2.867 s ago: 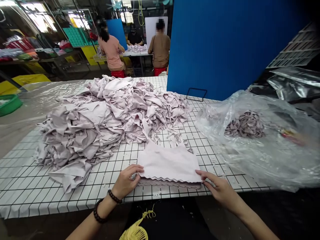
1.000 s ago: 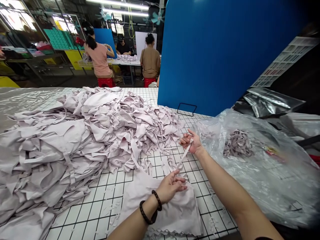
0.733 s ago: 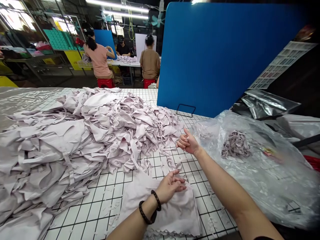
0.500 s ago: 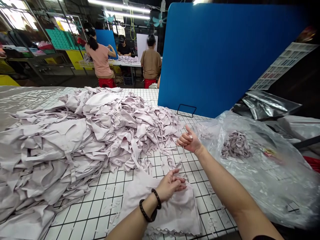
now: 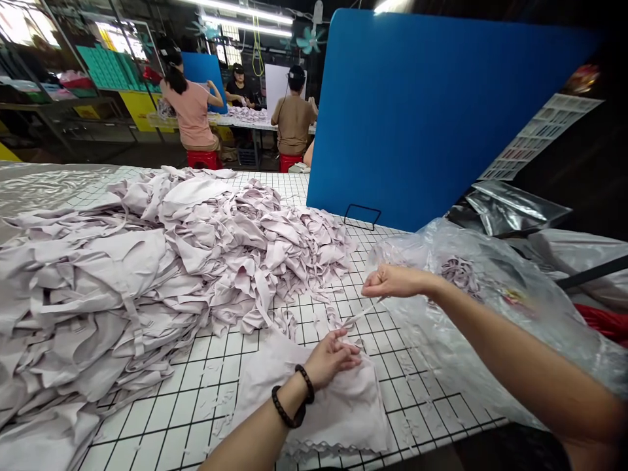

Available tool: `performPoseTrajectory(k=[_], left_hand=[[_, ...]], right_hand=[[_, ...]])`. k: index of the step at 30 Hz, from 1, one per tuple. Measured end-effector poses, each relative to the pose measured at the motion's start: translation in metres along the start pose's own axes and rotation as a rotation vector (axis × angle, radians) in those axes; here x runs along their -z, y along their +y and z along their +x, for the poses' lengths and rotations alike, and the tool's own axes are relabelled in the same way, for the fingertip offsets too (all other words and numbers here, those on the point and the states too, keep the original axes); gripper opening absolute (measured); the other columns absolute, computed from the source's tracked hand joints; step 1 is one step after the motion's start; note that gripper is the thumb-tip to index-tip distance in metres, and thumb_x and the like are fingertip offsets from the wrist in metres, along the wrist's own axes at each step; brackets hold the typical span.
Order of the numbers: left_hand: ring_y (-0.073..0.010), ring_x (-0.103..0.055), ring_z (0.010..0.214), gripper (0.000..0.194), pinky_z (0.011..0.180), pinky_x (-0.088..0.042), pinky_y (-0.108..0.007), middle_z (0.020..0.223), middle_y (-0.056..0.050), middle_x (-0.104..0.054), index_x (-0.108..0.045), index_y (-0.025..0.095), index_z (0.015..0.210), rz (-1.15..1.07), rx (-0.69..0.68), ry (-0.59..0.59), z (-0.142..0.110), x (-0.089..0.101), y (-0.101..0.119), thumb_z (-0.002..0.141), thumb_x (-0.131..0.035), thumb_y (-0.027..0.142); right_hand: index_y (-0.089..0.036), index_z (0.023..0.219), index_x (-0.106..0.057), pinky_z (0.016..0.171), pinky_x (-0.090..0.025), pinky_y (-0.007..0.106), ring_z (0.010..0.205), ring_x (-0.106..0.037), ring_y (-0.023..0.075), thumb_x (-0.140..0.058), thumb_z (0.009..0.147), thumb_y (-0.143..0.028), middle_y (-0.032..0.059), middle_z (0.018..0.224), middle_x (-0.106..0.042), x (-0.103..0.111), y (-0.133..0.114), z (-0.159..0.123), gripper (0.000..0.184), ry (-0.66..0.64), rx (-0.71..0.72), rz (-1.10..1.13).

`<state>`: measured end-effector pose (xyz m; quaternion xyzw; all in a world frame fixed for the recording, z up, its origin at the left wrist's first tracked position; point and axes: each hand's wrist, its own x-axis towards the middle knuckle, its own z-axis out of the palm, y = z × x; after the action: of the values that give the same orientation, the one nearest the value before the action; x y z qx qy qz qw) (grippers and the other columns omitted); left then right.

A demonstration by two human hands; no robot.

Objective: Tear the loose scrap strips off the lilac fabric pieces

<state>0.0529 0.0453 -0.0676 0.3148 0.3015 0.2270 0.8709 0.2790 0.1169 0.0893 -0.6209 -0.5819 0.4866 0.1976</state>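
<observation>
A pale lilac garment lies flat on the grid-lined table in front of me, its scalloped edge toward me. My left hand, at the end of an arm with dark beaded bracelets, rests on the garment's upper part with its fingers stretched out. Farther up and to the right, my right hand is closed in a fist above the table. A thin pale strap runs from under this fist down toward the garment's top. The part inside the fist is hidden by the fingers.
A large heap of lilac garments covers the left side. A blue board stands on a black wire holder. Clear plastic bags lie at right, with bundled straps. Small fabric scraps dot the table. Several people sit farther back.
My right hand has turned from palm-up to knuckles-up and shifted slightly right, its forearm swinging outward. The strap now stretches at a slant. My left hand has stayed on the garment.
</observation>
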Motion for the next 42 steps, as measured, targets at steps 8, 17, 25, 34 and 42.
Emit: performPoseTrajectory(k=[8, 17, 25, 34, 42], left_hand=[[-0.0192, -0.068, 0.083, 0.062, 0.085, -0.050, -0.036, 0.098, -0.013, -0.067, -0.038, 0.013, 0.125, 0.005, -0.007, 0.023, 0.000, 0.000, -0.001, 0.074, -0.072, 0.024], [-0.0187, -0.069, 0.082, 0.060, 0.087, -0.050, -0.038, 0.096, -0.012, -0.067, -0.036, 0.012, 0.130, 0.026, 0.000, 0.036, -0.002, -0.003, 0.001, 0.078, -0.066, 0.018], [-0.0178, -0.068, 0.082, 0.065, 0.084, -0.050, -0.033, 0.097, -0.014, -0.067, -0.037, 0.011, 0.129, 0.007, -0.014, 0.015, -0.003, -0.002, 0.001, 0.076, -0.070, 0.023], [-0.0180, -0.068, 0.082, 0.070, 0.081, -0.050, -0.031, 0.095, -0.013, -0.067, -0.036, 0.012, 0.128, 0.004, -0.004, 0.001, 0.002, 0.002, -0.001, 0.071, -0.075, 0.027], [-0.0187, -0.067, 0.084, 0.054, 0.084, -0.049, -0.033, 0.100, -0.017, -0.066, -0.056, 0.006, 0.114, -0.021, -0.027, -0.024, -0.005, -0.001, 0.005, 0.082, -0.057, 0.050]], right_hand=[[-0.015, 0.044, -0.057, 0.040, -0.029, 0.021, 0.044, -0.045, 0.0087, -0.063, 0.057, -0.021, 0.0036, 0.055, -0.062, -0.026, 0.029, -0.019, 0.015, -0.223, -0.274, -0.205], [-0.016, 0.051, -0.053, 0.046, -0.025, 0.023, 0.048, -0.035, 0.0078, -0.062, 0.072, -0.039, -0.0017, 0.048, -0.048, -0.031, 0.038, -0.022, 0.032, -0.003, -0.163, -0.180], [-0.018, 0.095, -0.067, 0.055, -0.038, 0.025, 0.062, -0.054, 0.0153, -0.062, 0.072, -0.032, 0.0026, 0.068, -0.064, -0.027, 0.034, -0.025, 0.027, -0.011, -0.116, -0.239], [-0.021, 0.056, -0.062, 0.060, -0.031, 0.029, 0.061, -0.055, 0.0197, -0.069, 0.069, -0.020, 0.0043, 0.056, -0.060, -0.006, 0.010, -0.033, 0.014, 0.249, 0.067, -0.763], [-0.022, 0.074, -0.057, 0.057, -0.031, 0.029, 0.060, -0.052, 0.0184, -0.051, 0.088, -0.029, 0.0064, 0.067, -0.061, -0.097, 0.036, -0.050, 0.017, 0.457, 0.268, -0.784]])
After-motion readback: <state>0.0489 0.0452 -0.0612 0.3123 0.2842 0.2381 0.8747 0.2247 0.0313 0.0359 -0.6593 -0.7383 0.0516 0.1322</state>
